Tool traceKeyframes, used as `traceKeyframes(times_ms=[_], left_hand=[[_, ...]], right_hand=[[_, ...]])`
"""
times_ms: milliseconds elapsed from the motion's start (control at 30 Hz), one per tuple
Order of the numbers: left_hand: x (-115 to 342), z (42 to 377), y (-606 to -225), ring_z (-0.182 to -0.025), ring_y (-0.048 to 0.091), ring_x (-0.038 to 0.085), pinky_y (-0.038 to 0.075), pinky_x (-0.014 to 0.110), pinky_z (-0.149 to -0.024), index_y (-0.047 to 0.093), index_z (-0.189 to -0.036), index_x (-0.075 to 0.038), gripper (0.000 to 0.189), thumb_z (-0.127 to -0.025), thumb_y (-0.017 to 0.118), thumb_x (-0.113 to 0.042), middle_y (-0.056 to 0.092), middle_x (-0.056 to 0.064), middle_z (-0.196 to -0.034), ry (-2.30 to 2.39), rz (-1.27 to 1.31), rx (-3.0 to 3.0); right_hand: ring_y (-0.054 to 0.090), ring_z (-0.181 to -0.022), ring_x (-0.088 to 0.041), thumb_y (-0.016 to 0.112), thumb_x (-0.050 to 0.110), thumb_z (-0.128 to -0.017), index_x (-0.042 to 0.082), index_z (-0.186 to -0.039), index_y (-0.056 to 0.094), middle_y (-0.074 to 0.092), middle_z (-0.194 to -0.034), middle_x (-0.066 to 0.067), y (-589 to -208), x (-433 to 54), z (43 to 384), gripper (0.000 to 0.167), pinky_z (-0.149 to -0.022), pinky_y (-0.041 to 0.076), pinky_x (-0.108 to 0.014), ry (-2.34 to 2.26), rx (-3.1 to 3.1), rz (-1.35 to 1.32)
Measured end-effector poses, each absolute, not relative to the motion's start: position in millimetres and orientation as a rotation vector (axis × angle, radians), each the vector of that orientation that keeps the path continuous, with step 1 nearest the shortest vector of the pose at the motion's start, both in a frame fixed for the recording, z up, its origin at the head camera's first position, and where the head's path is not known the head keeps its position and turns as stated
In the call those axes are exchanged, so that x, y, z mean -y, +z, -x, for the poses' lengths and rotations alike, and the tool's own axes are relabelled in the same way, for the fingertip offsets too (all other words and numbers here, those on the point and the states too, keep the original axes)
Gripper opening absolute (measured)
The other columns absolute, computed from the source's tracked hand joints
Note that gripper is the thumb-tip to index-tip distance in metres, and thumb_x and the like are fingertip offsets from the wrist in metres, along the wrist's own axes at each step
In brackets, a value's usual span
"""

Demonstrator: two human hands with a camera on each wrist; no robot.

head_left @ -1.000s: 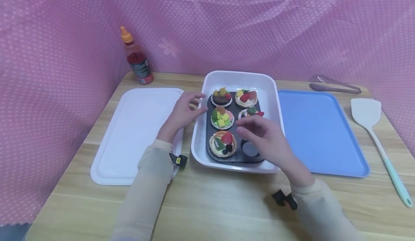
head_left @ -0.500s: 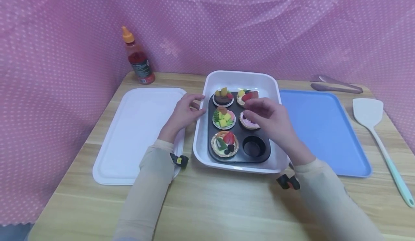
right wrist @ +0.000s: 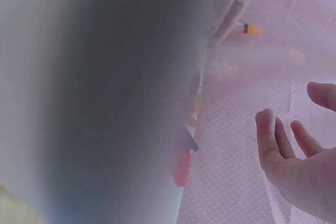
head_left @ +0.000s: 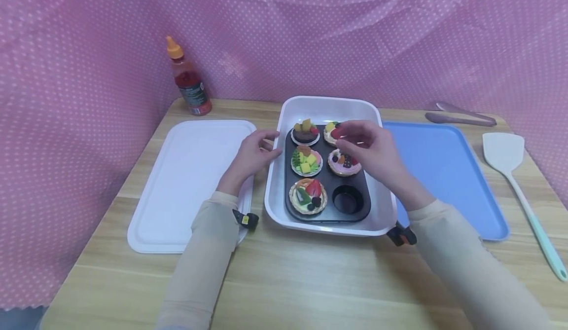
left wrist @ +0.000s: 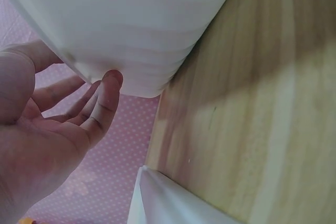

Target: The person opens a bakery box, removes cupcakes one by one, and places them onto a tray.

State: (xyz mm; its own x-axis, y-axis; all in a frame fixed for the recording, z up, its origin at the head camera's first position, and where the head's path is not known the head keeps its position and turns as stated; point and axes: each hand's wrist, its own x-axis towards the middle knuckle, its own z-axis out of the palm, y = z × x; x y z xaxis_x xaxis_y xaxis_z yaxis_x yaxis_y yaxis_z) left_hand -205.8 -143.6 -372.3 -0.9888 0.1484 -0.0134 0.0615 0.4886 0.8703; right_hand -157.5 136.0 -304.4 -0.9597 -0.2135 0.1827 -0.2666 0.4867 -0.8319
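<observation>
My left hand is at the left rim of a deep white tub, with its fingertips against the side in the left wrist view. A black muffin tin lies inside the tub, with tarts in several cups; the front right cup holds none. My right hand hovers by the back right fruit tart and partly hides it. Between its thumb and fingers there is a gap in the right wrist view. Just below it sits a tart with pink cream.
A white tray lies left of the tub and a blue tray right. A sauce bottle stands back left. Metal tongs and a turner lie at the right. Pink cloth hangs behind.
My right hand has moved back from over the front right cup to the back right tart, uncovering that cup and the pink cream tart. My left hand has stayed put.
</observation>
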Motion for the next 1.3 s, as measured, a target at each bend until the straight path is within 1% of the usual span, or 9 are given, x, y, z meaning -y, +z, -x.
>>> traceKeyframes(times_ms=[167,233,300,400,500,633,833,1033,1300], left_hand=[[143.6,208.2,-374.3,-0.109,0.064,0.027,0.057,0.037,-0.087,0.057,-0.140,-0.010,0.050,-0.092,0.071,-0.012,0.061,0.013,-0.134,1.536,-0.174,-2.628],[143.7,208.4,-374.5,-0.109,0.064,0.027,0.057,0.037,-0.085,0.057,-0.140,-0.012,0.050,-0.092,0.071,-0.013,0.062,0.014,-0.133,1.527,-0.162,-2.629],[143.6,208.5,-374.8,-0.109,0.064,0.027,0.058,0.037,-0.085,0.057,-0.141,-0.013,0.050,-0.093,0.071,-0.013,0.061,0.014,-0.133,1.520,-0.158,-2.625],[144.9,208.4,-374.8,-0.110,0.064,0.027,0.058,0.037,-0.085,0.056,-0.142,-0.014,0.051,-0.093,0.071,-0.014,0.061,0.014,-0.133,1.515,-0.147,-2.614],[145.4,208.9,-375.9,-0.109,0.063,0.028,0.057,0.037,-0.086,0.056,-0.142,-0.014,0.051,-0.093,0.071,-0.013,0.061,0.015,-0.133,1.526,-0.153,-2.605],[145.6,210.0,-378.5,-0.108,0.063,0.029,0.058,0.038,-0.086,0.055,-0.143,-0.013,0.052,-0.092,0.070,-0.011,0.061,0.016,-0.131,1.554,-0.180,-2.597],[146.0,210.3,-381.2,-0.108,0.063,0.029,0.057,0.039,-0.087,0.056,-0.142,-0.013,0.052,-0.092,0.071,-0.011,0.062,0.015,-0.128,1.571,-0.193,-2.599],[146.2,209.1,-381.0,-0.108,0.063,0.029,0.057,0.040,-0.089,0.056,-0.142,-0.013,0.053,-0.091,0.071,-0.010,0.062,0.016,-0.127,1.584,-0.196,-2.595],[146.3,210.5,-380.7,-0.105,0.066,0.029,0.058,0.038,-0.088,0.057,-0.141,-0.011,0.054,-0.090,0.072,-0.008,0.065,0.018,-0.125,1.564,-0.225,-2.624]], right_hand=[[0.067,-0.112,-0.027,0.070,0.022,-0.096,0.008,-0.135,0.060,0.069,-0.124,-0.014,-292.6,-139.4,160.7,0.043,-0.097,0.055,-0.040,1.432,2.729,-0.400],[0.067,-0.113,-0.028,0.070,0.023,-0.096,0.010,-0.137,0.059,0.068,-0.126,-0.013,-288.4,-139.3,163.0,0.045,-0.095,0.056,-0.044,1.419,2.744,-0.393],[0.067,-0.114,-0.028,0.071,0.023,-0.095,0.011,-0.137,0.059,0.068,-0.127,-0.013,-285.6,-138.7,166.3,0.045,-0.090,0.059,-0.043,1.425,2.743,-0.383],[0.067,-0.114,-0.027,0.071,0.023,-0.095,0.010,-0.136,0.060,0.067,-0.128,-0.012,-284.4,-134.6,173.2,0.044,-0.085,0.059,-0.035,1.417,2.741,-0.376],[0.067,-0.115,-0.029,0.071,0.021,-0.095,0.006,-0.135,0.060,0.066,-0.129,-0.014,-288.0,-127.3,180.8,0.044,-0.090,0.058,-0.036,1.438,2.733,-0.386],[0.066,-0.117,-0.033,0.072,0.019,-0.094,0.002,-0.134,0.059,0.065,-0.131,-0.018,-297.0,-115.2,192.2,0.046,-0.098,0.055,-0.044,1.442,2.753,-0.396],[0.064,-0.122,-0.031,0.074,0.023,-0.092,0.006,-0.140,0.055,0.062,-0.138,-0.016,-307.8,-103.2,208.5,0.054,-0.098,0.055,-0.045,1.453,2.823,-0.404],[0.062,-0.125,-0.031,0.075,0.024,-0.091,0.007,-0.143,0.052,0.059,-0.142,-0.015,-318.0,-97.7,222.8,0.059,-0.102,0.053,-0.045,1.514,2.818,-0.387],[0.059,-0.128,-0.037,0.077,0.018,-0.089,0.000,-0.143,0.050,0.056,-0.144,-0.022,-332.5,-91.7,237.6,0.063,-0.104,0.051,-0.048,1.564,2.810,-0.442]])
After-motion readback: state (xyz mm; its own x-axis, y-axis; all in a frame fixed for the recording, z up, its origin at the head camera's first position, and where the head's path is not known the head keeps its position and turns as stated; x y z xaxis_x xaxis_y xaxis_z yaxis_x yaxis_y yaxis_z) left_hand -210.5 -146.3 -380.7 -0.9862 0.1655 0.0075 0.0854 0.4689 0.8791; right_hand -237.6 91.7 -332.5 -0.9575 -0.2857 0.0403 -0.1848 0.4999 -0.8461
